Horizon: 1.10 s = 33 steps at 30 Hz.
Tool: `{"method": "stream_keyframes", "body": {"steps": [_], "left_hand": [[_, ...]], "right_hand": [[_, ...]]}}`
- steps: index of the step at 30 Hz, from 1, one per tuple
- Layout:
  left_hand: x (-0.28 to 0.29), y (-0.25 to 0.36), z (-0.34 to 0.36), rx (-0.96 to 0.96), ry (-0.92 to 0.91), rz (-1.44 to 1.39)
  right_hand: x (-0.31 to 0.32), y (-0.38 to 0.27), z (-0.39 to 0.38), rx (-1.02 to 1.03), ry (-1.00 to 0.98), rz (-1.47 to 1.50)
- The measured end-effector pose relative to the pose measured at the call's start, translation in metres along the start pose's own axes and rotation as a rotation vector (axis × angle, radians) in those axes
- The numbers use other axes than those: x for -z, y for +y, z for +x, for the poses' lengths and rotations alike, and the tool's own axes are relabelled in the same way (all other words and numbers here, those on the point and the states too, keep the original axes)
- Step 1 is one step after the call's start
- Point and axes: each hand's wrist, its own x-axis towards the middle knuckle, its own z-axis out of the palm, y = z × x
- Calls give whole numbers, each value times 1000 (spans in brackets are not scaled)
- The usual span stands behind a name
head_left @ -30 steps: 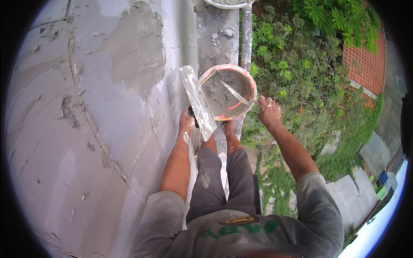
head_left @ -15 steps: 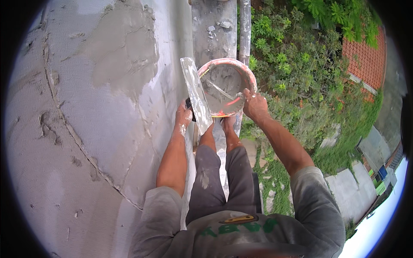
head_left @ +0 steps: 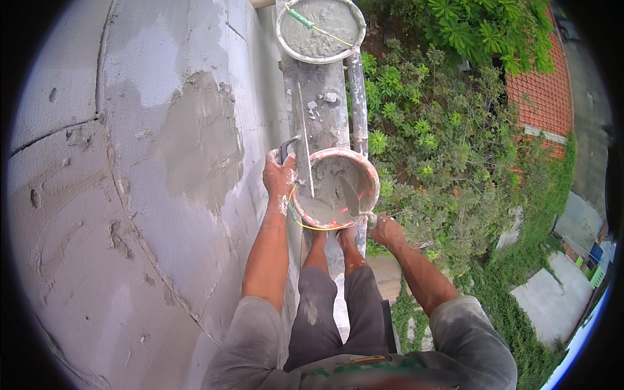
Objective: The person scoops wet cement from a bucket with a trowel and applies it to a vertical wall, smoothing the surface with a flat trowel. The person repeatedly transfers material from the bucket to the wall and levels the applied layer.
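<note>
Grey wall (head_left: pixel 71 195) is filling the left side, dark seams running across it and a darker, rough patch of mortar (head_left: pixel 203 140) showing near its right part. A narrow, grimy plank (head_left: pixel 328 133) is running alongside, with pale rubble (head_left: pixel 330 97) lying on it and a round pipe (head_left: pixel 357 104) following its right edge. Outdoors, high up: shrubs (head_left: pixel 419 117) are spreading below on the right, an orange tiled roof (head_left: pixel 539 97) showing beyond them. A pale-rimmed bucket (head_left: pixel 318 60) of grey mix is standing at the far end, its green-gripped wire handle (head_left: pixel 299 17) lying across the top. Nearer, a red-rimmed pail (head_left: pixel 338 153) of mix is sitting just ahead of the bare feet (head_left: pixel 348 238). Left hand (head_left: pixel 279 175) is closing around the dark grip of a flat float (head_left: pixel 303 143); the plate is standing nearly edge-on, right of the knuckles, its lower end overlapping the pail's left side. Right hand (head_left: pixel 387 231) is curling around the trowel (head_left: pixel 350 195) handle just outside the pail's lower right rim; the blade is pointing up and left from the fingers, inside the pail. How deep it is sitting, cannot tell.
</note>
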Motion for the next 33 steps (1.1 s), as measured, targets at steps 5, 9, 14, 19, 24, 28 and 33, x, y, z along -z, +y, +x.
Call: {"method": "stream_keyframes", "body": {"steps": [5, 9, 14, 19, 24, 28, 33], "left_hand": [[-26, 70, 83, -250, 106, 195], [-60, 100, 141, -302, 221, 238], [-98, 133, 190, -439, 270, 198], [-133, 167, 198, -610, 249, 90], [-165, 168, 206, -698, 216, 223], [-168, 139, 224, -805, 226, 330], [-133, 102, 193, -815, 405, 313]], "right_hand": [[-6, 2, 3, 28, -23, 86], [-18, 16, 1, 7, -33, 131], [-30, 30, -11, 9, 6, 131], [-62, 46, -6, 32, -115, 101], [-78, 34, -13, -14, -108, 178], [-69, 27, -19, -19, -77, 211], [-71, 25, -16, 42, -6, 206]]}}
